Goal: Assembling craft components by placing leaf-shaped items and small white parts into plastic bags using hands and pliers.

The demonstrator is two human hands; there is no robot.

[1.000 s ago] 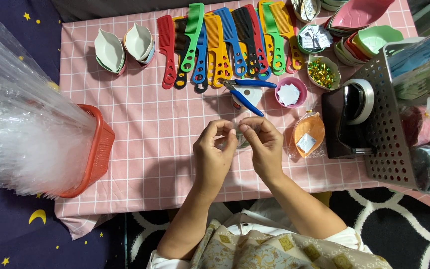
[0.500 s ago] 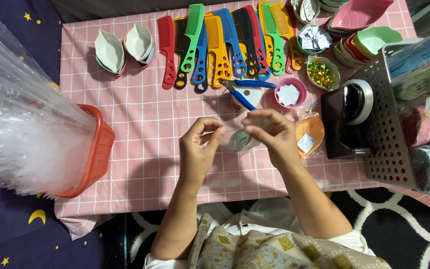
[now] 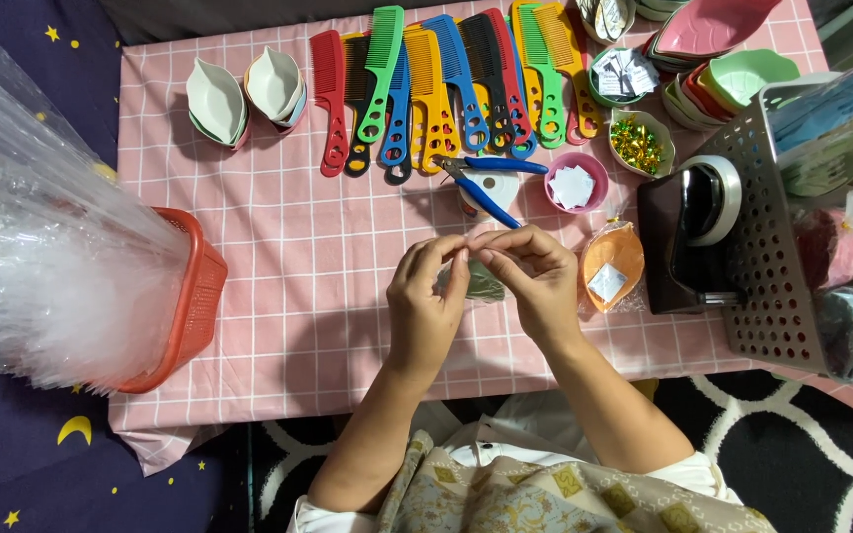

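— Clear cellophane, is that what the hands are working on?

— From the head view, yes: a small clear packet (image 3: 479, 283) with something dark green inside, held above the pink checked counter (image 3: 288, 266). The left hand (image 3: 428, 296) and the right hand (image 3: 530, 281) both pinch its top edge, fingertips nearly meeting.

— How would it handle?

— Light, thin and crinkly, I judge, and slippery; best gripped at the gathered neck, where the fingers are now.

— And the containers?

— An orange leaf-shaped dish (image 3: 612, 265) just right of the hands holds a white paper square. A pink round bowl (image 3: 575, 181) holds more white squares. A white bowl (image 3: 638, 143) holds shiny gold and green bits. Blue-handled pliers (image 3: 486, 183) lie across a small white cup (image 3: 491, 188). At the left, an orange basket (image 3: 185, 306) is stuffed with clear plastic wrappers (image 3: 41, 247). Coloured combs (image 3: 446, 89) lie in a row at the far edge.
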